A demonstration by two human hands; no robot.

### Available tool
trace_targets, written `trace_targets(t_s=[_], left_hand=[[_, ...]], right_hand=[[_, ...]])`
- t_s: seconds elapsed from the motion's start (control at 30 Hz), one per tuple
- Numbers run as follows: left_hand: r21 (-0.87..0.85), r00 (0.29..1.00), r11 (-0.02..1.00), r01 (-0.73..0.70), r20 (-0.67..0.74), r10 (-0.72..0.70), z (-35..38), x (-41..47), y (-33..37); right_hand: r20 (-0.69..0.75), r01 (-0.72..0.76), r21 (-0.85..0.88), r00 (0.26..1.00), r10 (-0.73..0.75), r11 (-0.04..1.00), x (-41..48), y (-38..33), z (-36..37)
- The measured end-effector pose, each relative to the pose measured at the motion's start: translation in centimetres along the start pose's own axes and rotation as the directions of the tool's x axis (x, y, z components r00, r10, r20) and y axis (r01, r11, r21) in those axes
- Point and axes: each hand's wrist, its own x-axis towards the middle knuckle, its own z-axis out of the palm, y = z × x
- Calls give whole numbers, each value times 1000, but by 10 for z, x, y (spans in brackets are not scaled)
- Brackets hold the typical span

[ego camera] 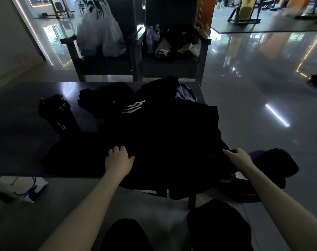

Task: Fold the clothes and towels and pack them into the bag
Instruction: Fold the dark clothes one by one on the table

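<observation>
Gripping the black garment [172, 138], left hand [118, 160] curls fingers; right hand [239, 158] pinches its edge.

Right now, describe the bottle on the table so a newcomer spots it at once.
Find the long dark table, its middle and right under a pile of black clothes. The bottle stands just left of the pile. It is the only hard, glossy thing there, black with small white lettering on its side.
</observation>
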Motion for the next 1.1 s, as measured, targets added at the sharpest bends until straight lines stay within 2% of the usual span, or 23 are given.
trace_targets(t_s=[0.1,0.23,0.33,0.47,0.57,0.67,0.73,0.93,1.0,1.1], left_hand=[[-12,998,998,59,-11,-59,-1,-5,3],[-68,986,990,122,120,-113,-4,-12,5],[-222,979,963,154,167,-118,-3,-19,2],[-310,981,936,165,152,-123,-4,-23,-2],[-531,983,833,154,165,-76,-11,-19,-3],[-673,988,723,154,81,-135,-23,-14,-8],[-689,983,704,170,65,-173,-31,-14,-15],[-563,958,775,286,166,-233,-38,-30,-34],[-558,940,757,340,215,-263,-37,-39,-37],[-597,904,679,427,300,-304,-36,-50,-39]], right_hand=[[-5,-21,47,1000,22,999,-6,6,-5],[-62,17,58,998,-14,998,-12,7,-11],[-106,54,54,993,-48,997,-15,7,-12],[-124,75,63,990,-67,995,-19,8,-11],[-143,90,61,986,-81,994,-20,9,-14],[-178,98,56,980,-87,994,-23,11,-17],[-190,97,54,978,-85,994,-23,13,-19],[-193,54,38,980,-46,998,-29,16,-18],[-177,53,39,983,-46,998,-33,16,-17],[-161,45,54,986,-36,997,-40,16,-17]])
